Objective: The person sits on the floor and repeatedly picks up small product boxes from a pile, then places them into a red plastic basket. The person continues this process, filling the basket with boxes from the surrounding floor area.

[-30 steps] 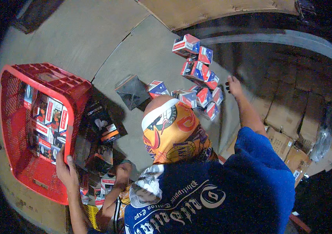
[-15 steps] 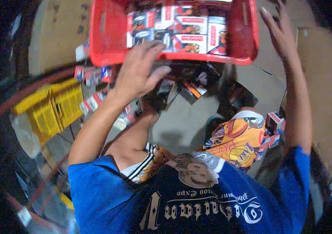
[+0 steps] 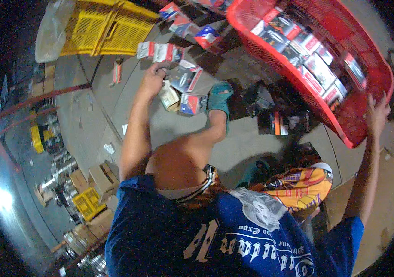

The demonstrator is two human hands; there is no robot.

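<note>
My left hand (image 3: 152, 81) reaches over the floor, its fingers partly stretched out at the left edge of a grey, white and red carton (image 3: 186, 76). Whether they touch it I cannot tell. Below that lie a smaller blue-and-red carton (image 3: 193, 104) and a cream-coloured item (image 3: 169, 98). Spread fingers of my right hand (image 3: 377, 112) lie over the near right corner of a red plastic basket (image 3: 294, 78); a grip on the rim is not visible. Inside the basket are several small printed cartons (image 3: 319, 73), with one (image 3: 355, 70) standing apart against the far side.
A yellow crate (image 3: 113, 30) stands at upper left, beside red-and-white cartons (image 3: 160, 51). Dark boxes (image 3: 282, 123) lie between my feet and the basket. My foot wears a green clog (image 3: 220, 99). Red rails (image 3: 35, 99) and metal parts (image 3: 60, 168) are farther left.
The view has swung left, so the basket now appears at upper right. My left hand has left the basket for the floor cartons; my right hand has come onto the basket's corner.
</note>
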